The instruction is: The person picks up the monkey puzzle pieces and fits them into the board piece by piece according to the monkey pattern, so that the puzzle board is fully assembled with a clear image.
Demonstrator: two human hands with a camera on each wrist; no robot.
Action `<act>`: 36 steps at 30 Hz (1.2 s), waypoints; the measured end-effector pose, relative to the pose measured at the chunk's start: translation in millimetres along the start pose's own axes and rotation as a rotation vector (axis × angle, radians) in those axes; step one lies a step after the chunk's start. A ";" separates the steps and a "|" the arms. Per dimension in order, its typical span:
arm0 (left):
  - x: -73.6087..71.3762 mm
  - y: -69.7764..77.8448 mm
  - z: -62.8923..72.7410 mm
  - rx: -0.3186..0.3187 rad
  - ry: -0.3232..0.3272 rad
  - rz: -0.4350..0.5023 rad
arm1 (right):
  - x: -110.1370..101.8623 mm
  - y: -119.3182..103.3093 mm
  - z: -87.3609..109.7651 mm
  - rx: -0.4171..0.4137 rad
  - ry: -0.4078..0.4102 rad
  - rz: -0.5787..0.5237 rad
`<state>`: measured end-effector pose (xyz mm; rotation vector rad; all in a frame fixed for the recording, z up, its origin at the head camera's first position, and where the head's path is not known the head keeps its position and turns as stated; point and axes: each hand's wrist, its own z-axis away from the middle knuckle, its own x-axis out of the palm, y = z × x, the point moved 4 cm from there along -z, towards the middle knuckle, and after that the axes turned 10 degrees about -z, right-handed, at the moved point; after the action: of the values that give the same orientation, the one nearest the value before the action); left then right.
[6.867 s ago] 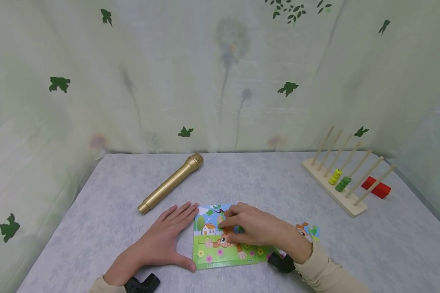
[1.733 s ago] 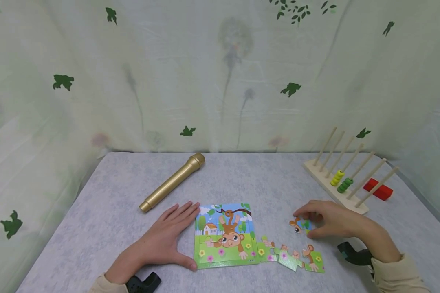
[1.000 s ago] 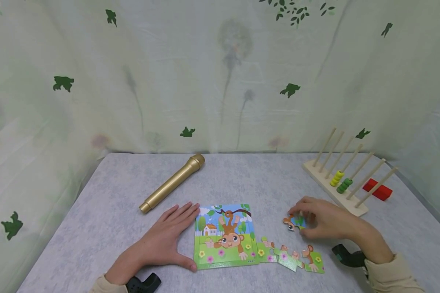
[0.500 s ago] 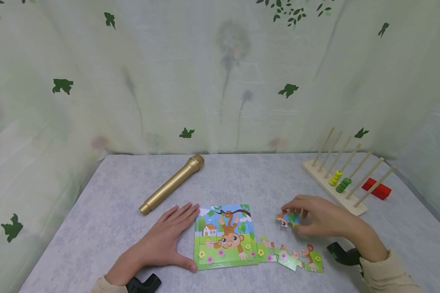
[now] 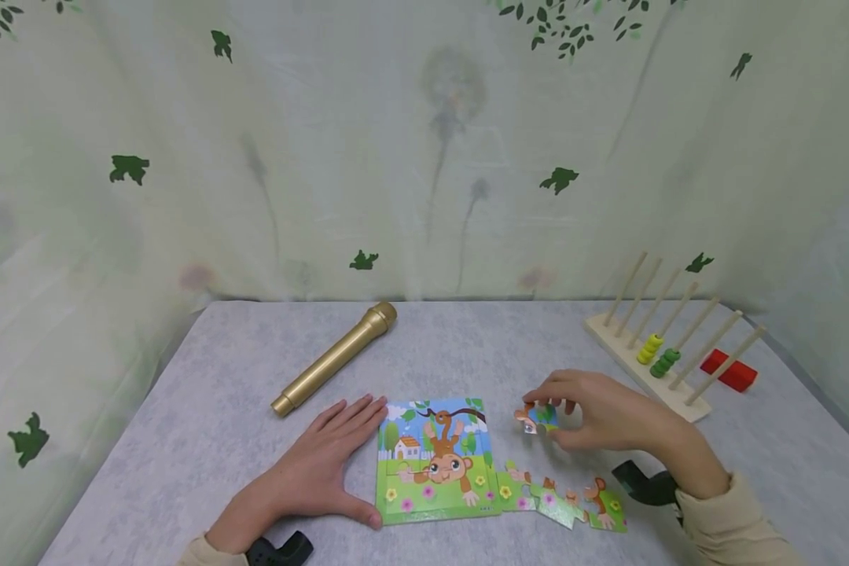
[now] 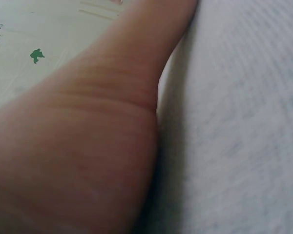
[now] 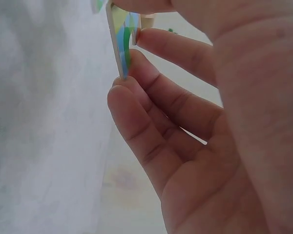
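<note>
My right hand (image 5: 601, 410) pinches a jigsaw piece (image 5: 542, 417) with part of a monkey's face and blue sky on it, above the table to the right of the square monkey puzzle (image 5: 424, 440). In the right wrist view the same jigsaw piece (image 7: 121, 41) is seen nearly edge-on, between thumb and fingers. My left hand (image 5: 314, 470) lies flat on the table, fingertips and thumb at the puzzle's left edge. Several loose jigsaw pieces (image 5: 556, 505) lie in a row off the puzzle's lower right corner. The left wrist view mostly shows the left hand (image 6: 93, 131).
A gold toy microphone (image 5: 332, 360) lies behind my left hand. At the right stands a wooden peg rack (image 5: 619, 346) with yellow beads (image 5: 649, 349) and green beads (image 5: 665, 362). Red blocks (image 5: 730, 371) lie behind it. A leaf-patterned curtain (image 5: 424, 157) borders the table's back.
Earlier my right hand was over the puzzle. It then took hold of the loose jigsaw piece at the right and has carried it leftward toward the puzzle. My left hand has stayed in place.
</note>
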<state>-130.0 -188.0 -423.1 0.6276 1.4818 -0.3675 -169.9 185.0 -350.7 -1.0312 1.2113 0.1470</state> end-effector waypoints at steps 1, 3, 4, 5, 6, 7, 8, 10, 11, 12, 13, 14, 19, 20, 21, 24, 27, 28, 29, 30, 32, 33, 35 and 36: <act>0.1 0.1 -0.1 0.001 0.001 -0.001 | -0.3 -1.9 -1.7 -0.016 0.002 0.005; 0.2 0.2 -0.1 0.003 0.002 -0.002 | -0.8 -5.5 -5.0 -0.043 0.001 0.016; 0.2 0.2 -0.2 0.005 0.005 -0.002 | -1.0 -7.2 -6.8 -0.057 0.001 0.022; 0.1 0.3 -0.2 0.007 0.007 -0.004 | -1.2 -8.8 -8.7 -0.069 -0.002 0.029; 0.2 0.4 -0.3 0.008 0.008 -0.005 | -1.1 -10.2 -10.5 -0.078 -0.004 0.037; 0.2 0.4 -0.1 0.009 0.010 -0.005 | -0.6 -11.5 -12.5 -0.085 -0.005 0.045; 0.2 0.4 0.1 0.009 0.012 -0.005 | -0.1 -12.6 -14.4 -0.091 -0.006 0.050; 0.4 0.3 0.4 0.010 0.014 -0.007 | 1.9 -14.4 -18.1 -0.102 -0.007 0.047; 0.5 0.3 0.4 0.010 0.014 -0.006 | 3.2 -15.1 -19.6 -0.102 -0.008 0.042; 0.5 0.2 0.5 0.008 0.013 -0.006 | 4.7 -15.6 -21.0 -0.101 -0.009 0.035; 0.6 0.1 0.6 0.007 0.012 -0.005 | 6.3 -16.1 -22.3 -0.098 -0.013 0.022; 0.6 0.0 0.6 0.005 0.010 -0.003 | 8.1 -16.2 -23.4 -0.095 -0.017 0.008; 1.0 -0.5 0.4 0.001 0.003 -0.001 | 17.2 -16.3 -24.9 -0.075 -0.036 -0.028; 0.9 -0.5 0.4 0.000 0.002 -0.002 | 18.8 -16.6 -24.8 -0.081 -0.037 -0.027; 0.8 -0.5 0.5 0.001 0.001 -0.002 | 20.1 -16.9 -24.8 -0.087 -0.038 -0.027; 0.5 -0.3 0.3 0.002 0.000 -0.001 | 23.5 -18.4 -25.1 -0.114 -0.035 -0.032; 0.1 -0.2 0.1 0.002 0.002 0.001 | 26.8 -20.2 -26.9 -0.126 -0.042 -0.051; 0.1 -0.3 -0.1 0.001 0.003 -0.002 | 28.1 -20.9 -27.6 -0.126 -0.047 -0.060; 0.2 -0.4 -0.3 0.001 0.002 -0.005 | 29.5 -21.4 -28.2 -0.125 -0.053 -0.071; 0.4 -0.5 -0.5 0.001 0.000 -0.007 | 31.0 -21.8 -28.8 -0.124 -0.060 -0.081; 1.1 -0.8 -1.0 0.000 -0.002 -0.010 | 33.9 -22.6 -29.9 -0.126 -0.067 -0.088; 1.4 -1.0 -1.2 0.000 -0.003 -0.012 | 35.1 -23.0 -30.3 -0.130 -0.066 -0.085; 1.8 -0.9 -1.5 0.001 -0.003 -0.013 | 37.3 -23.9 -31.3 -0.138 -0.062 -0.078; 1.8 -0.8 -1.6 0.002 -0.003 -0.013 | 38.3 -24.4 -31.8 -0.141 -0.060 -0.076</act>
<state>-131.6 -187.4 -425.0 0.6190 1.4837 -0.3799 -162.2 132.8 -367.5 -1.1857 1.1184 0.2050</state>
